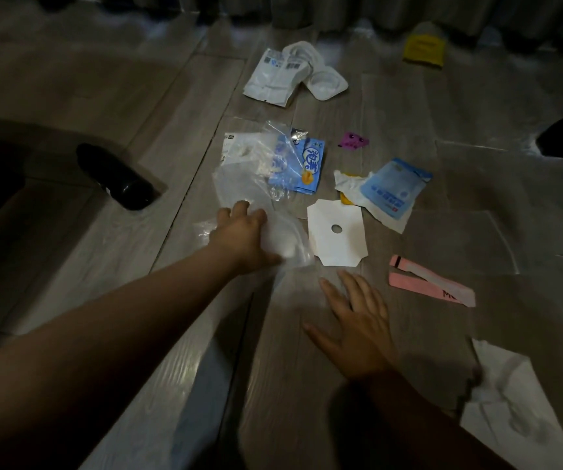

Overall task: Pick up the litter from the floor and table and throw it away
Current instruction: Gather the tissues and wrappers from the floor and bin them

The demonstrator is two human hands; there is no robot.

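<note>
In the dim room, on the grey wooden floor (392, 113), the left hand (239, 235) grips a clear plastic bag (290, 239). To the right, the right hand (358, 320) hovers with its fingers (332, 293) spread and empty, near a white paper (341, 245).

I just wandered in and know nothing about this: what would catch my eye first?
Litter is strewn over the wooden floor: a blue packet in the middle, a white card with a hole nearer, a pink paper strip to the right. The left hand grips a clear plastic wrapper; the right hand is spread open beside it.
</note>
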